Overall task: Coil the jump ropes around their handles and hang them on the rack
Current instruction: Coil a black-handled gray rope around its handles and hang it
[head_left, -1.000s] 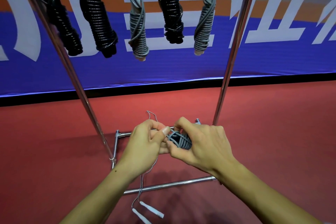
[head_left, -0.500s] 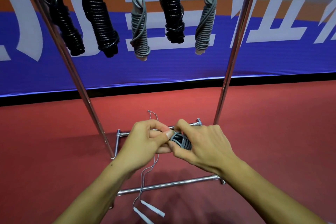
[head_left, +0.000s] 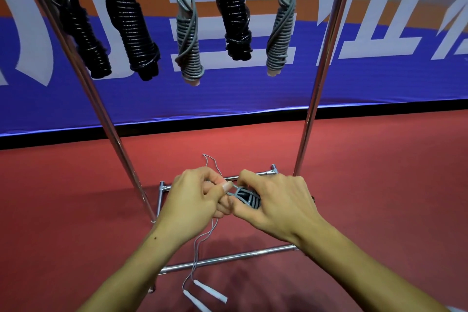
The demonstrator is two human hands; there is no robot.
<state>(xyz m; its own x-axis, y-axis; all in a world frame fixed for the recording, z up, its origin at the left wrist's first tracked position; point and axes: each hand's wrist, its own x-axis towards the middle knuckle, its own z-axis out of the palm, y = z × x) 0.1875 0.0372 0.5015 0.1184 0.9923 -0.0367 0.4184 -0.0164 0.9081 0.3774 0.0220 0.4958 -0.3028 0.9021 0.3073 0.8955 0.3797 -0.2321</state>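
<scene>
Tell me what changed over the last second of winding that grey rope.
Little changed. The left hand edged slightly toward the right hand, still pinching the grey cord; the right hand keeps gripping the wound bundle. The five hung ropes and the rack stayed put, the white ends still dangling.

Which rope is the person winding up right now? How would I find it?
Start at the silver rack with five wound ropes hanging from its top bar, then look down between its legs to the two hands. The grey rope bundle sits between the left hand and right hand. Unlike the hung ropes, it isn't on the rack, and thin cord trails down to two white ends.
</scene>
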